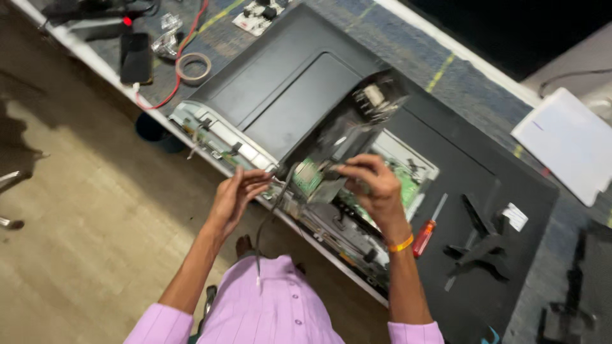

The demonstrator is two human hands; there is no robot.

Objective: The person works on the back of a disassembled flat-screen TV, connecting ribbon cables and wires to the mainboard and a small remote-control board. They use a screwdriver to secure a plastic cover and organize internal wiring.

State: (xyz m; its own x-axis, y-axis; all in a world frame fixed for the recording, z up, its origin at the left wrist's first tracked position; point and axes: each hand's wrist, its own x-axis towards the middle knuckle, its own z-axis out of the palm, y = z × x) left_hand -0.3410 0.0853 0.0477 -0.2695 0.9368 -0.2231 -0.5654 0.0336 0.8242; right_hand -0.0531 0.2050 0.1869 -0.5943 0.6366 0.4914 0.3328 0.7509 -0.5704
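1. Right hand sits at centre frame, fingers pinched on the lower end of a blurred dark panel piece w/ a metal bracket and bits of circuit board on it; grip looks closed on it
2. Panel piece is lifted off the open back of a flat-screen TV, which lies face down on the workbench; its long axis runs from lower left by the hands up to the upper right, tilted away from the person
3. Left hand is just left of centre, fingertips curled together near a thin dark cable that hangs down toward the pink shirt (cannot tell if it truly grips the cable, blur)
4. Key relation: piece lies above and right of both hands, right hand touching it, left hand near but apart, so right is the nearer one
5. Green circuit board shows inside the TV just right of the right hand
6. Red-handled screwdriver lies lower right, near the right wrist, on the black back cover
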